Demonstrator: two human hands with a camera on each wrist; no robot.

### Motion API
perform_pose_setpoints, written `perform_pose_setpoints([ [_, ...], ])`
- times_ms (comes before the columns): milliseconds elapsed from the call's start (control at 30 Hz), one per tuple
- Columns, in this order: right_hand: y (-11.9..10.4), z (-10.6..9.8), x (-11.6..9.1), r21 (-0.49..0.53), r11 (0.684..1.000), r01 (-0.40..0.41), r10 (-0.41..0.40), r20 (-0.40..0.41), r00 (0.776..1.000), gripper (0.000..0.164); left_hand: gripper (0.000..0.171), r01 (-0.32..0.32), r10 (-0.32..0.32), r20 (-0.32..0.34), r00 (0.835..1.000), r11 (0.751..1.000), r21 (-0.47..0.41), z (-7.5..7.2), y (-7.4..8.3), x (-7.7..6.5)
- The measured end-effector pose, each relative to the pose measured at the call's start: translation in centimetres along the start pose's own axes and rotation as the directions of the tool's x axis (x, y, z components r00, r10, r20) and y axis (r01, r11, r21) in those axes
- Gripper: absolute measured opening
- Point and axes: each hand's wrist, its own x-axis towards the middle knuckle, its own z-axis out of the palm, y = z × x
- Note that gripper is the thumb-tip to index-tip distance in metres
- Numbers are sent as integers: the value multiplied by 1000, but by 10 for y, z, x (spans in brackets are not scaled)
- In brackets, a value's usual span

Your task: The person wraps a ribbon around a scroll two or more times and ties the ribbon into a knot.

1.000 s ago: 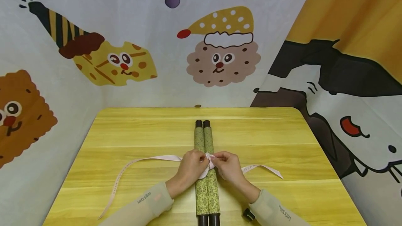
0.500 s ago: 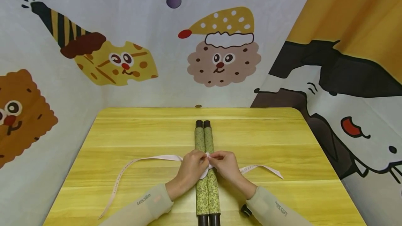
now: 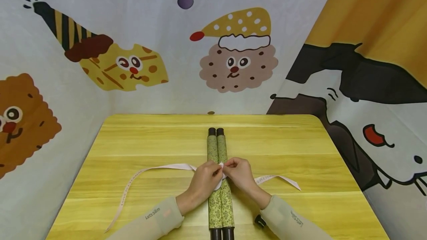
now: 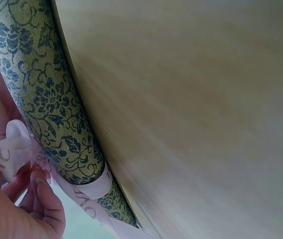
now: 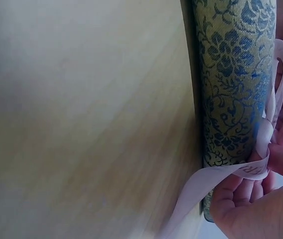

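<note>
Two rolled scrolls (image 3: 215, 206), covered in yellow-green floral cloth with dark end knobs, lie side by side on the table. A pale pink printed ribbon (image 3: 175, 166) wraps around them at mid-length. My left hand (image 3: 201, 180) pinches the ribbon at the knot on top. Facing it, my right hand (image 3: 241, 175) pinches the ribbon from the other side, fingertips almost meeting. In the left wrist view, a ribbon loop (image 4: 17, 132) stands up by the fingers. Around the scroll (image 5: 233, 74) in the right wrist view, the ribbon passes under curled fingers. The knot itself is mostly hidden.
The loose ribbon tails trail across the wooden table (image 3: 150, 140), one far to the left and a shorter one to the right. A small black object (image 3: 260, 221) lies beside the right sleeve. Behind the table hangs a cartoon-printed cloth (image 3: 150, 10).
My right hand and forearm have shifted slightly left, bringing the right fingertips closer to the left ones over the knot. The left hand stays nearly still, and the scrolls have not moved.
</note>
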Motion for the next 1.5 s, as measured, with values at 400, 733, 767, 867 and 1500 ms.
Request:
perform_pose_setpoints([
  [400, 14, 2, 9, -59, 998, -6, 5, -17, 1000, 10, 14, 7, -9, 34, 999, 998, 56, -5, -1, 1],
  [733, 18, 2, 10, 22, 999, -40, 40, 19, 999, 20, 16, 32, -33, 39, 999, 999, 22, -7, -2, 0],
  [767, 18, 3, 10, 26, 999, -39, 38, 19, 999, 20, 15, 36, -37, 38, 999, 999, 21, -7, -1, 0],
  [867, 18, 3, 10, 30, 999, -36, 36, 13, 999, 20, 13, 38, -39, 44, 998, 999, 33, -6, -1, 0],
  [1500, -7, -14, -3, 70, 997, 38, -49, 158, 986, 10, 13, -2, -1, 50, 999, 998, 59, -6, -2, 1],
])
